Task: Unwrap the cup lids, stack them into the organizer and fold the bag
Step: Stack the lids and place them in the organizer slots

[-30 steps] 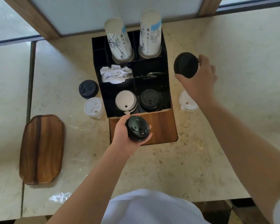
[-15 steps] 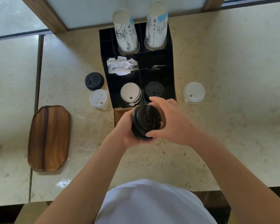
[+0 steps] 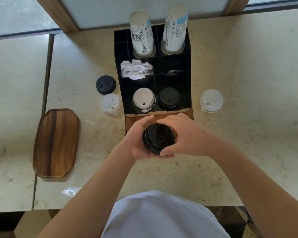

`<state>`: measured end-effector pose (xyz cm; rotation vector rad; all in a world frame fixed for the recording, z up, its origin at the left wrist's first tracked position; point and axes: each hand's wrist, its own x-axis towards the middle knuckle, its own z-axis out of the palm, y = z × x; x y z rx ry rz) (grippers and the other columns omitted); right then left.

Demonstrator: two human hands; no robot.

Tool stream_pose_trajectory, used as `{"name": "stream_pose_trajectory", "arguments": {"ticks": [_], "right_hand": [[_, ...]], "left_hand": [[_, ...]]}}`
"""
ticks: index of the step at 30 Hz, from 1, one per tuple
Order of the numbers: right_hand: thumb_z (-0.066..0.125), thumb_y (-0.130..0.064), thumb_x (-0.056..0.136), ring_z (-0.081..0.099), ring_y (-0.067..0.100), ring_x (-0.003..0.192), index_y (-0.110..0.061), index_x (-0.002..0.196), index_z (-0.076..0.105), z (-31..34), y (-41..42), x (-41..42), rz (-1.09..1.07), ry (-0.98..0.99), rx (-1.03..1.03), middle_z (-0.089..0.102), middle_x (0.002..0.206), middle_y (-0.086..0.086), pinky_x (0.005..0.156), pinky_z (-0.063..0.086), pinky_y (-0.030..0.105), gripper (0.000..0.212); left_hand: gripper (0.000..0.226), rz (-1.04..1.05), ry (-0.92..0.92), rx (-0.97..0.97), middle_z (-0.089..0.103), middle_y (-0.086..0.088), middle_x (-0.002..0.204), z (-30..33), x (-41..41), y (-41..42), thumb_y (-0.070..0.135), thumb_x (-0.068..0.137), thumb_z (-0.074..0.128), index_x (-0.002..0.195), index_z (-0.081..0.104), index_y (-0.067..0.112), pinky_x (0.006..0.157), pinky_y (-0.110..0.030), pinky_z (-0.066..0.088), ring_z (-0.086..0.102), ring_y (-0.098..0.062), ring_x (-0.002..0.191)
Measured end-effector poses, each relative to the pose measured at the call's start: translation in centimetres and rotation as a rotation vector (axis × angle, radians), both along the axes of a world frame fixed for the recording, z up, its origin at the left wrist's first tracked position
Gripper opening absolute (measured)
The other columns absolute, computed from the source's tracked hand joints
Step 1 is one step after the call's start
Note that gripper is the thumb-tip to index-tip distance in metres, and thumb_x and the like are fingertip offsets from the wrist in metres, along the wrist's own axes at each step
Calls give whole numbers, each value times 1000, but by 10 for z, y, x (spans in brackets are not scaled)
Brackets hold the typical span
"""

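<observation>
A stack of black cup lids (image 3: 159,138) sits between both my hands, just in front of the black organizer (image 3: 187,69). My left hand (image 3: 138,140) cups the stack from the left and below. My right hand (image 3: 182,134) grips it from the right, fingers curled over its rim. In the organizer's front row a white lid stack (image 3: 144,100) fills the left slot and a black lid stack (image 3: 169,98) the right slot. Loose on the counter lie a black lid (image 3: 105,84) and a white lid (image 3: 111,103) left of the organizer, and another white lid (image 3: 211,100) to its right.
Two tall stacks of paper cups (image 3: 141,35) stand in the organizer's back slots, with crumpled white paper (image 3: 135,69) in a middle slot. A wooden tray (image 3: 56,143) lies at the left. A wooden board (image 3: 132,121) shows under the organizer's front. A window frame runs along the back.
My right hand carried black lids from the far right over to my left hand, and now both hands hold one black stack together in front of the organizer.
</observation>
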<state>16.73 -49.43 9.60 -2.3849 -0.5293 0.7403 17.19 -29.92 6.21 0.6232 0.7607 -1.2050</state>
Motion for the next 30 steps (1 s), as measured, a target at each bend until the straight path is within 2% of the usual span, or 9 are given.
{"name": "stream_pose_trajectory", "arguments": {"ticks": [3, 7, 13, 17, 19, 21, 26, 30], "right_hand": [[74, -67, 64, 40, 12, 118, -33, 143, 45, 1, 5, 1, 43, -12, -1, 52, 128, -16, 103, 43, 37, 91], [75, -65, 67, 43, 13, 116, -32, 143, 45, 3, 14, 5, 102, -43, -32, 53, 128, -15, 101, 46, 39, 89], [78, -62, 66, 44, 13, 108, -30, 139, 50, 11, 51, 33, 226, -110, -60, 57, 122, -14, 96, 47, 39, 85], [84, -49, 67, 43, 13, 120, -31, 147, 41, 12, 98, 66, 282, 48, 12, 54, 131, -13, 100, 47, 38, 93], [87, -45, 68, 46, 11, 128, -31, 153, 33, 11, 122, 88, 238, 136, 80, 50, 142, -9, 102, 45, 30, 102], [86, -45, 73, 47, 12, 132, -28, 156, 31, 8, 147, 117, 153, 144, 93, 48, 147, -5, 99, 40, 23, 101], [70, -40, 89, 48, 22, 134, -14, 150, 38, -28, 213, 190, -11, 43, -26, 47, 150, 6, 96, 37, 27, 73], [68, -36, 89, 46, 30, 131, -4, 148, 36, -69, 249, 220, 16, -24, -277, 43, 149, 14, 87, 38, 31, 74]], "left_hand": [[56, 13, 3, 21, 69, -23, 123, 0, -2, 1, 56, 82, 68, 115, 75, 11, 86, -61, 53, 68, -45, 107], [56, 80, -10, -13, 67, -22, 126, 0, -4, 5, 45, 82, 72, 127, 68, 12, 89, -64, 50, 67, -45, 109], [35, 236, -122, 13, 72, -16, 113, 4, 0, 34, 40, 88, 68, 111, 76, 14, 83, -56, 55, 70, -37, 102], [45, 524, -128, -76, 69, -17, 123, -2, 4, 71, 41, 91, 66, 123, 72, 10, 82, -48, 58, 69, -36, 108], [46, 693, -128, -180, 67, -20, 122, -3, 6, 88, 40, 91, 64, 123, 69, 7, 76, -45, 57, 68, -38, 105], [44, 823, -142, -204, 66, -21, 117, -6, 8, 105, 39, 89, 64, 119, 67, 8, 74, -43, 54, 63, -37, 100], [41, 1068, -213, -146, 61, -19, 129, -26, 9, 139, 39, 89, 62, 122, 62, 15, 78, -44, 52, 53, -39, 111], [39, 1137, -189, -171, 62, -17, 130, -39, 8, 151, 40, 90, 61, 121, 63, 17, 80, -46, 53, 56, -41, 112]]}}
